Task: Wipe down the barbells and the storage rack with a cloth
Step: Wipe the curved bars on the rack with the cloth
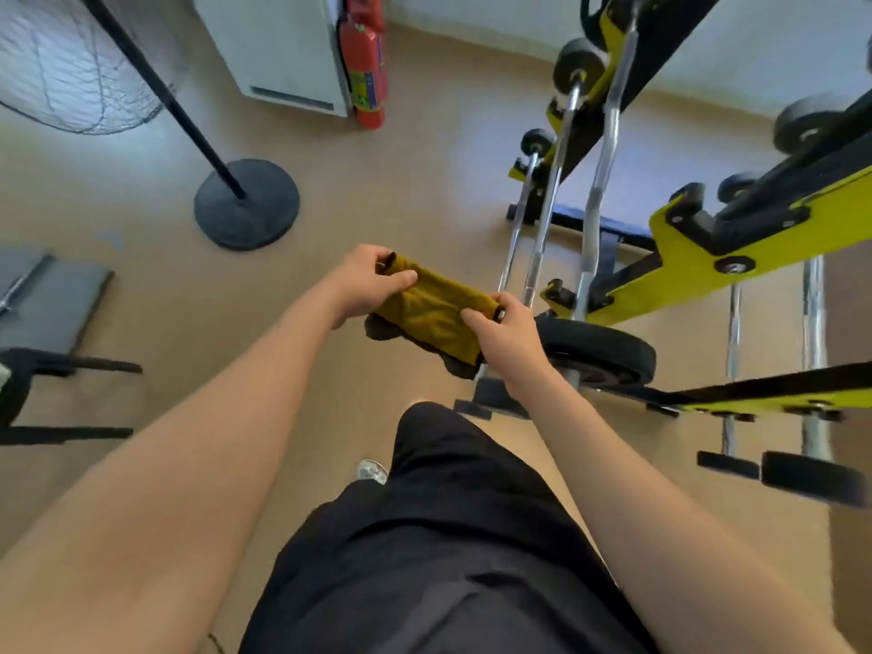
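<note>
A mustard-yellow cloth with a dark underside is stretched between my two hands above the floor. My left hand pinches its upper left corner. My right hand pinches the lower right end. The yellow and black storage rack stands to the right of the cloth. Several chrome barbells with black end weights lie across its arms. A black weight plate of one barbell sits just right of my right hand. Neither hand touches the rack or a bar.
A floor fan with a round black base stands ahead on the left. A red fire extinguisher leans by a white cabinet. A black bench is at the left edge. My legs in black trousers fill the foreground.
</note>
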